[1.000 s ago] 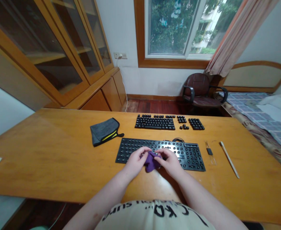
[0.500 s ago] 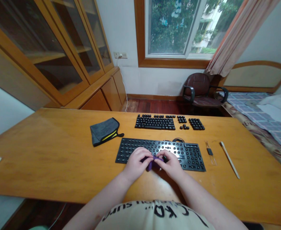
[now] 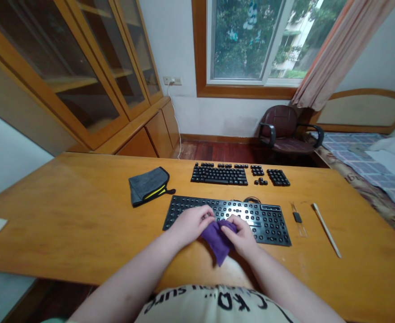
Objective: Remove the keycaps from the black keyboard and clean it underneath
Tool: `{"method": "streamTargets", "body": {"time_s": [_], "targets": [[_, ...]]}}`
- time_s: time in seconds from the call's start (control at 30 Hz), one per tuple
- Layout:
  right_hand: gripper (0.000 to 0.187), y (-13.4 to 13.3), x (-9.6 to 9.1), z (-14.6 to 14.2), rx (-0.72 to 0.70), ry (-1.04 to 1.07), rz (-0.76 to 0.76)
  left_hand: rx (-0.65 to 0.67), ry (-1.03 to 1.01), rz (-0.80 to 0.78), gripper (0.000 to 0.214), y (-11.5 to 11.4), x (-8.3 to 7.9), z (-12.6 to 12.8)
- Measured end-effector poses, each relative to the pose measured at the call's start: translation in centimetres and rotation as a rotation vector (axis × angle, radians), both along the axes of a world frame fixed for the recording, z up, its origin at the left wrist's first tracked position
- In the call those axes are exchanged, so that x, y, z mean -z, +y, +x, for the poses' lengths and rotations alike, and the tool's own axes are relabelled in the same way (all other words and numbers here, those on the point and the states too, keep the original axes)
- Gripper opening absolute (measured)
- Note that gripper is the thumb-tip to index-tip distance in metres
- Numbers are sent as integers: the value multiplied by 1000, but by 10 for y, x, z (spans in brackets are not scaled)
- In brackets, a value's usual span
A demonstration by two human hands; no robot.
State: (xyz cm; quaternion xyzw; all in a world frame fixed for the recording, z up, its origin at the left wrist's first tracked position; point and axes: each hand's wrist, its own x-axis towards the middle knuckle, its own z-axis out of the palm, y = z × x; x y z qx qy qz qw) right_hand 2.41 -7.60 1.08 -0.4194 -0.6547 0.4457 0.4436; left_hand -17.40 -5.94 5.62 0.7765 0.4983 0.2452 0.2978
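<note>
- Head view: both hands meet over the near edge of the keyboard (image 3: pixel 227 219), keycaps off.
- Left hand (image 3: pixel 190 223) and right hand (image 3: pixel 240 235) each pinch the purple cloth (image 3: pixel 217 240); its lower corner hangs onto the table (image 3: pixel 66 215).
- Grip: clenched on cloth, both sides, likely to fold or bunch it.
- Wrists low, forearms converging from the body.
- Keycaps (image 3: pixel 219 174) laid out behind, well apart.

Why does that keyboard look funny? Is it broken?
It looks odd, not broken: the keyboard under the hands has no keys on it. The keys lie in neat rows farther back on the table.
</note>
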Motion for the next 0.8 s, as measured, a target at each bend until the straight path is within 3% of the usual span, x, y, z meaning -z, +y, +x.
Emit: {"method": "streamTargets", "body": {"time_s": [0.07, 0.17, 0.27, 0.37, 0.57, 0.8], "targets": [[23, 0, 6, -3, 33, -26, -67, -101, 8, 49, 15, 36, -8, -14], [24, 1, 10, -3, 51, -22, -96, -342, -25, -24, 14, 106, -12, -37], [24, 2, 13, -2, 50, -28, -84, -442, -16, -98, 22, 171, -5, -51], [25, 2, 15, -1, 36, -38, -74, -487, 42, -184, 26, 217, 7, -53], [28, 3, 18, -2, 73, -27, -81, -487, 154, -286, 31, 259, 28, -47], [31, 0, 15, -4, 113, 36, -159, -484, 174, -308, 30, 271, 40, -44]]}}
